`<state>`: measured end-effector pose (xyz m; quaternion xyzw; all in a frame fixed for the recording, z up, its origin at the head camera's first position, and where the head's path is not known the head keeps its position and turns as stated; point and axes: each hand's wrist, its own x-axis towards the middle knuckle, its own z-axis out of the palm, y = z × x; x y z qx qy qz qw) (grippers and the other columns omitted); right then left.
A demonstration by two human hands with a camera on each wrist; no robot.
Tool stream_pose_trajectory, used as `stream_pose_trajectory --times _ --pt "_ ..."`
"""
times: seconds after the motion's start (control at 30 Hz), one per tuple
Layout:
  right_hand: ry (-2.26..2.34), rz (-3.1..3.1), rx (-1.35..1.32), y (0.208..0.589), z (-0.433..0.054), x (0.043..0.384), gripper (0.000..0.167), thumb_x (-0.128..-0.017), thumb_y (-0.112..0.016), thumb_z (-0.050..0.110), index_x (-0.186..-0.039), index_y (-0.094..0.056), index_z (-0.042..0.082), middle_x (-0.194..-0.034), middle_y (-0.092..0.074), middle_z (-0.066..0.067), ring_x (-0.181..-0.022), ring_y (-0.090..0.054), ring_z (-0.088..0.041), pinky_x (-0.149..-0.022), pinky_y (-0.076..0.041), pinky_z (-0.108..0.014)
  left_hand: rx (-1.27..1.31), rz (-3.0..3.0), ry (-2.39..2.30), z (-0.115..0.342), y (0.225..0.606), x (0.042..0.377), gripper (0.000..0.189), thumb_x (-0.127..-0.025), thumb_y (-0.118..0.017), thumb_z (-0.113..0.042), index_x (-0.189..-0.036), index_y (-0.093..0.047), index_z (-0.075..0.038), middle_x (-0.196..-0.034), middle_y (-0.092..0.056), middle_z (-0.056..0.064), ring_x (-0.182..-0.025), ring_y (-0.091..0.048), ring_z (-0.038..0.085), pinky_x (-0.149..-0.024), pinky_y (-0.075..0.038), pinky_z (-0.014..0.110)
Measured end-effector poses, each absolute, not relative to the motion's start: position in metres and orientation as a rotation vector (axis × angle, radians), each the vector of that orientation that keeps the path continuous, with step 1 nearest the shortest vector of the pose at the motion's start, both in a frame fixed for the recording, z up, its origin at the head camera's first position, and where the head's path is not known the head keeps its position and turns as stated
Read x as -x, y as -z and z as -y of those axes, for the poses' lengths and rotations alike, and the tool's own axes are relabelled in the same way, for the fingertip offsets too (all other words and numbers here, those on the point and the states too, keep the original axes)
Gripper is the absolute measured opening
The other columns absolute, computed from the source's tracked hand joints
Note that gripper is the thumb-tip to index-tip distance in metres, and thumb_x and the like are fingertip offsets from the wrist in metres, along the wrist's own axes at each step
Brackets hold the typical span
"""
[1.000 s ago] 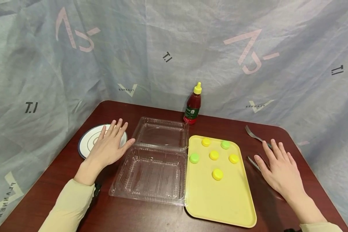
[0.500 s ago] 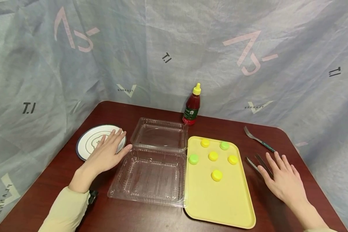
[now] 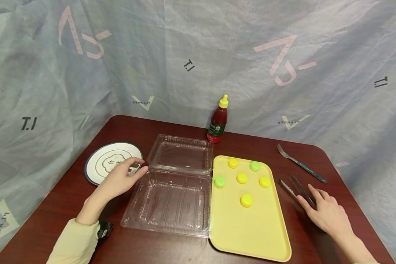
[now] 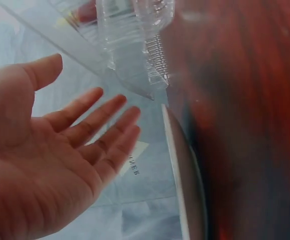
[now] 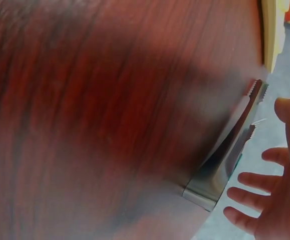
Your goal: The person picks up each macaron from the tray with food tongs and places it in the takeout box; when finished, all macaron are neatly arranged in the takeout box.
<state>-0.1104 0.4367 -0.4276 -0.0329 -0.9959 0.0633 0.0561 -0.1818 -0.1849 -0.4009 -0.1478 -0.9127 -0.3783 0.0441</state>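
Observation:
My left hand hovers between a white plate with a dark blue rim and a hinged clear plastic food container, whose lid is laid back. Its fingers are slightly bent and hold nothing, as the left wrist view also shows. My right hand is over metal tongs lying on the table. In the right wrist view its fingers are spread and apart from the tongs. A yellow tray beside the container bears several small round macarons, yellow and green.
A red sauce bottle with a yellow cap stands behind the tray. At the right, a fork with a green handle lies beyond the tongs. Grey printed cloth hangs around the dark red table.
My left hand has moved down and slightly left off the plate, its fingers bending more. The right hand has lowered toward the tongs, uncovering the fork's handle, and its fingers have bent.

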Motion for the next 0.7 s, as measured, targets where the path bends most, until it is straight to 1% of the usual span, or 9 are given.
stream_pose_trajectory --times 0.07,0.13,0.23,0.33,0.43,0.53,0.7 --pt "-0.197 3.043 0.113 0.428 -0.439 0.111 0.083 -0.097 -0.051 0.06 -0.147 -0.039 -0.005 -0.132 -0.044 -0.04 -0.112 -0.043 -0.062 -0.077 -0.038 -0.074 0.445 2.762 1.187 0.185 0.403 0.183 0.037 -0.1 -0.063 -0.031 -0.12 -0.064 0.0 -0.117 -0.066 0.019 -0.101 -0.066 0.036 -0.088 -0.051 0.053" --pt "-0.208 3.063 0.117 0.428 -0.44 0.112 0.086 -0.096 -0.053 0.061 -0.145 -0.038 -0.007 -0.129 -0.044 -0.042 -0.11 -0.044 -0.062 -0.076 -0.04 -0.073 0.438 2.748 1.216 0.185 0.404 0.184 0.033 -0.099 -0.064 -0.029 -0.115 -0.065 0.0 -0.108 -0.069 0.016 -0.091 -0.068 0.03 -0.083 -0.054 0.048" --pt "-0.229 3.081 0.116 0.428 -0.44 0.112 0.09 -0.093 -0.056 0.063 -0.143 -0.039 -0.011 -0.126 -0.044 -0.042 -0.11 -0.044 -0.062 -0.076 -0.041 -0.072 0.43 2.752 1.246 0.186 0.406 0.185 0.03 -0.098 -0.066 -0.026 -0.112 -0.067 0.0 -0.099 -0.07 0.01 -0.083 -0.067 0.021 -0.076 -0.054 0.04" --pt "-0.245 3.072 0.099 0.429 -0.44 0.113 0.09 -0.091 -0.061 0.062 -0.138 -0.043 -0.013 -0.124 -0.046 -0.04 -0.109 -0.046 -0.06 -0.076 -0.042 -0.071 0.425 2.766 1.296 0.187 0.408 0.186 0.026 -0.097 -0.067 -0.024 -0.108 -0.069 -0.001 -0.09 -0.07 0.004 -0.078 -0.063 0.016 -0.07 -0.052 0.032" --pt "-0.257 3.061 0.09 0.43 -0.44 0.115 0.086 -0.091 -0.064 0.059 -0.132 -0.048 -0.015 -0.12 -0.049 -0.039 -0.107 -0.047 -0.058 -0.077 -0.042 -0.07 0.425 2.767 1.372 0.188 0.41 0.187 0.023 -0.098 -0.067 -0.021 -0.105 -0.07 0.0 -0.084 -0.069 0.002 -0.074 -0.062 0.015 -0.066 -0.05 0.028" --pt "-0.27 3.064 0.086 0.431 -0.44 0.117 0.081 -0.091 -0.066 0.056 -0.126 -0.053 -0.016 -0.116 -0.051 -0.038 -0.104 -0.049 -0.056 -0.077 -0.043 -0.069 0.425 2.764 1.444 0.188 0.411 0.188 0.021 -0.097 -0.067 -0.018 -0.104 -0.069 0.001 -0.08 -0.067 0.002 -0.071 -0.063 0.016 -0.064 -0.051 0.026" --pt "-0.3 3.088 0.098 0.431 -0.44 0.119 0.078 -0.091 -0.065 0.056 -0.121 -0.057 -0.015 -0.113 -0.053 -0.037 -0.099 -0.054 -0.051 -0.074 -0.046 -0.066 0.443 2.774 1.482 0.188 0.412 0.188 0.02 -0.096 -0.067 -0.015 -0.104 -0.069 0.003 -0.081 -0.066 0.003 -0.07 -0.061 0.015 -0.063 -0.052 0.026"
